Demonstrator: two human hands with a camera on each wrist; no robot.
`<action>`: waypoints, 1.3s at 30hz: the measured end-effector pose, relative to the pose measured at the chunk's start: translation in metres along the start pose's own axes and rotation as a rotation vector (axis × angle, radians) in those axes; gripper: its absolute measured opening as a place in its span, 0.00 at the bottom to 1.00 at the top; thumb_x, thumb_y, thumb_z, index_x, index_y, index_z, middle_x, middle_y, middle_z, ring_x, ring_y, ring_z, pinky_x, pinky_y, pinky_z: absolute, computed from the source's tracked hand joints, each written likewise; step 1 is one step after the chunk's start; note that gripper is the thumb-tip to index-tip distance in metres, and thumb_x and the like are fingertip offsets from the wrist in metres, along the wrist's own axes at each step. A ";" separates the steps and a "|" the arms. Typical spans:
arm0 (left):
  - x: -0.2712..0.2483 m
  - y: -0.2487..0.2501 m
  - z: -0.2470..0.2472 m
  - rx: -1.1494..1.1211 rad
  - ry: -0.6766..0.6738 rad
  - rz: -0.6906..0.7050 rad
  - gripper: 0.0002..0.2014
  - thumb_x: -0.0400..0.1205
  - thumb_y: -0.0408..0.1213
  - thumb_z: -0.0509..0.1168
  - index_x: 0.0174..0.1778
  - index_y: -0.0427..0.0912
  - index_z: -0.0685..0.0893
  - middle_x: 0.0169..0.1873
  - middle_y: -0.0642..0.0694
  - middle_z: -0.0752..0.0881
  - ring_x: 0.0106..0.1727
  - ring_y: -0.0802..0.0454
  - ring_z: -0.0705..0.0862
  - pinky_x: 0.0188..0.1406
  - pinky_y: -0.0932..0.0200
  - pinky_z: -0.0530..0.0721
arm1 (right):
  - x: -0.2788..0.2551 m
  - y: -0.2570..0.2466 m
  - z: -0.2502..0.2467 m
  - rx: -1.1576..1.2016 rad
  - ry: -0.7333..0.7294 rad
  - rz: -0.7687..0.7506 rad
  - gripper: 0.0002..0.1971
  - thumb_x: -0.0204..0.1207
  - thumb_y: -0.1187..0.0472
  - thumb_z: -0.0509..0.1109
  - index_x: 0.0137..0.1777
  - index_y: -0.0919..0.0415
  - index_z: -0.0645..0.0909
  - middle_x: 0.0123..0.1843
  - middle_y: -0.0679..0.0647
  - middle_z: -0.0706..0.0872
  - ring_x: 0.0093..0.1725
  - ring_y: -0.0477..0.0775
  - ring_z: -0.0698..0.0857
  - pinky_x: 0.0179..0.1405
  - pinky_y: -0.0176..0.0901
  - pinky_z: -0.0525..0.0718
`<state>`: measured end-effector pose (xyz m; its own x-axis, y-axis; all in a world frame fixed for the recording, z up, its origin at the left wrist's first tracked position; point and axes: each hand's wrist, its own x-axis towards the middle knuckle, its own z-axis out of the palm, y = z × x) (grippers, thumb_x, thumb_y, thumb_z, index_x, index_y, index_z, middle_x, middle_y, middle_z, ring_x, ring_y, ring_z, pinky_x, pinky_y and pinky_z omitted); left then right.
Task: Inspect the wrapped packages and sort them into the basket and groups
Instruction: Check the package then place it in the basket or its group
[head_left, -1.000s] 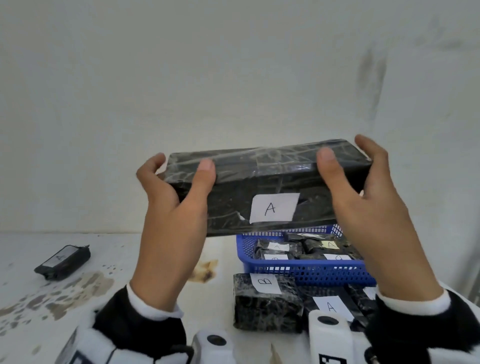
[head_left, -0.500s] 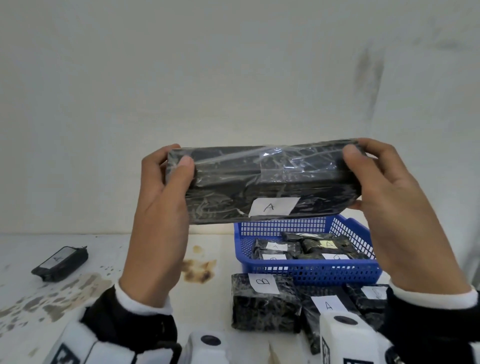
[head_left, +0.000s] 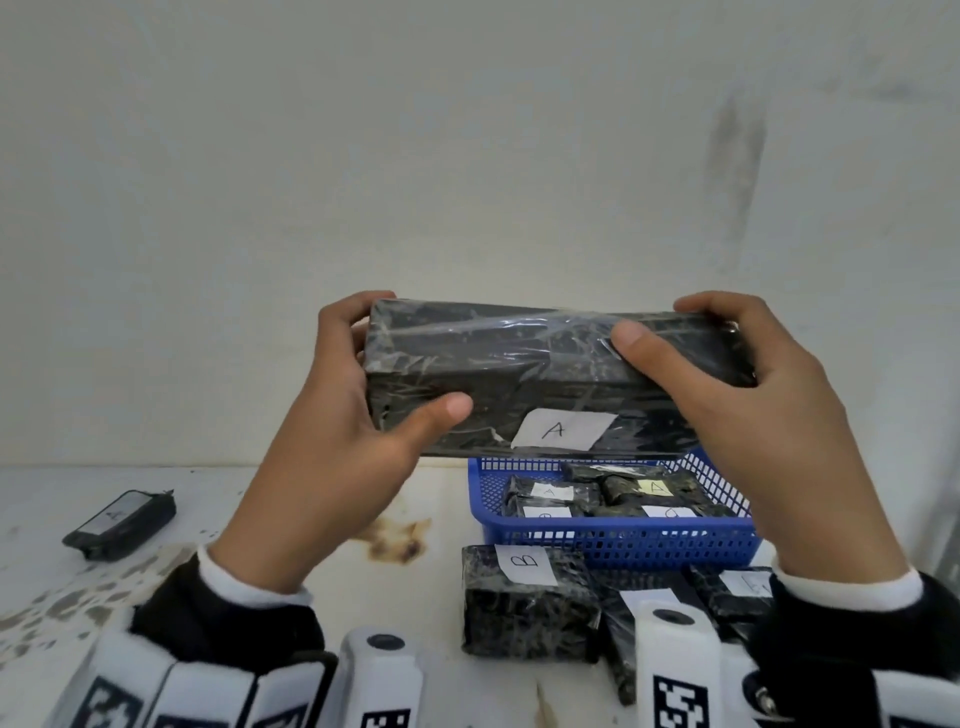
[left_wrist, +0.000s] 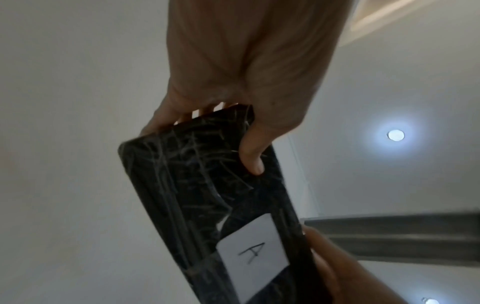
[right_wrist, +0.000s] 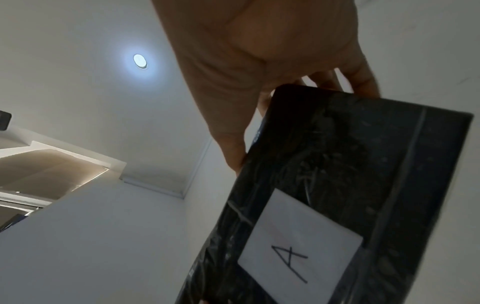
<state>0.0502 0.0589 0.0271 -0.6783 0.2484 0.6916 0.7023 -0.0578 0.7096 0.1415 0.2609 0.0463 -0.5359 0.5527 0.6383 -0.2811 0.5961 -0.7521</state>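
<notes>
A long black package (head_left: 524, 374) wrapped in clear film, with a white label marked A, is held up in the air above the table. My left hand (head_left: 353, 415) grips its left end, thumb on the front face, fingers behind. My right hand (head_left: 737, 395) grips its right end, thumb across the top front. The package (left_wrist: 207, 197) and left hand (left_wrist: 244, 82) also show in the left wrist view, the package (right_wrist: 337, 185) and right hand (right_wrist: 259, 61) in the right wrist view. Below stands a blue basket (head_left: 618, 540) holding several labelled black packages.
In front of the basket lie a black package marked B (head_left: 524, 603) and other wrapped packages (head_left: 727, 597), partly hidden by my right sleeve. A small black package (head_left: 119, 525) lies alone at the far left. A pale wall rises behind the stained white table (head_left: 260, 519).
The package has tilted so more of its top face shows. My left thumb has slid down to the lower front edge and my right thumb further in toward the middle.
</notes>
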 end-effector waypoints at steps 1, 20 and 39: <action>0.002 -0.003 -0.002 0.012 0.012 0.022 0.35 0.65 0.46 0.77 0.67 0.56 0.68 0.52 0.60 0.84 0.46 0.70 0.85 0.47 0.70 0.80 | -0.001 0.000 -0.001 -0.023 -0.018 -0.001 0.26 0.61 0.31 0.76 0.57 0.39 0.82 0.50 0.35 0.86 0.49 0.36 0.85 0.45 0.35 0.80; 0.005 -0.010 -0.012 0.180 -0.048 -0.040 0.50 0.60 0.69 0.73 0.78 0.66 0.61 0.77 0.56 0.74 0.78 0.63 0.69 0.74 0.58 0.70 | -0.003 0.002 0.006 -0.199 -0.546 -0.377 0.23 0.78 0.35 0.59 0.70 0.39 0.76 0.54 0.40 0.89 0.52 0.39 0.86 0.50 0.30 0.81; -0.003 0.010 -0.003 0.044 -0.089 -0.105 0.34 0.59 0.42 0.86 0.55 0.70 0.77 0.41 0.70 0.83 0.54 0.59 0.86 0.58 0.43 0.87 | -0.013 -0.016 0.015 0.120 -0.617 -0.003 0.38 0.61 0.28 0.65 0.75 0.27 0.69 0.60 0.36 0.87 0.35 0.53 0.91 0.37 0.42 0.88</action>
<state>0.0584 0.0543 0.0324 -0.7283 0.3355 0.5975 0.6383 0.0151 0.7696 0.1407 0.2356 0.0472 -0.8854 0.0918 0.4557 -0.3521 0.5076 -0.7864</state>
